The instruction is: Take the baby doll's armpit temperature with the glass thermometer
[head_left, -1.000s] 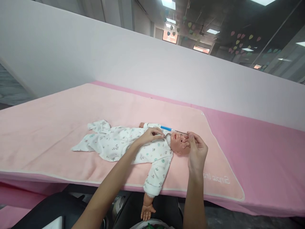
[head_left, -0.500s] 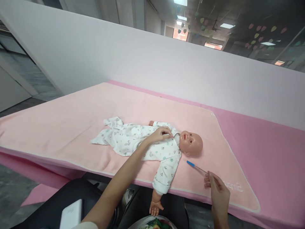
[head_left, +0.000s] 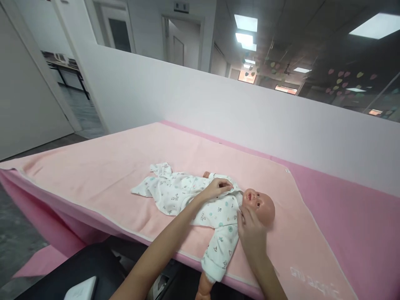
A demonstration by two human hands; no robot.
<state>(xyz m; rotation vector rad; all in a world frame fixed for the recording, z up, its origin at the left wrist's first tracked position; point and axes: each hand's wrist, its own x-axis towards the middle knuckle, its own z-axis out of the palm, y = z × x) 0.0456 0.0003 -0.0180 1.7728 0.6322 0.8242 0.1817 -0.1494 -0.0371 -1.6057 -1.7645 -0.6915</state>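
A baby doll (head_left: 265, 207) in a printed white baby outfit (head_left: 220, 211) lies face up just right of the frame's centre, on a peach blanket (head_left: 125, 171), head toward the right. At the outfit's neckline, this close work calls for a light pinch on the cloth edge, lifting it clear of the neck without tugging, while the other fingers work low and slowly beside the chin.

The left hand (head_left: 217, 188) pinches the neckline between thumb and fingers; its forearm slants up from the bottom of the frame across the doll's trunk. The right hand (head_left: 252, 231) rises from the lower right, back turned up, fingers bunched at the near shoulder; they hide whatever is beneath, so I cannot tell what it grasps.
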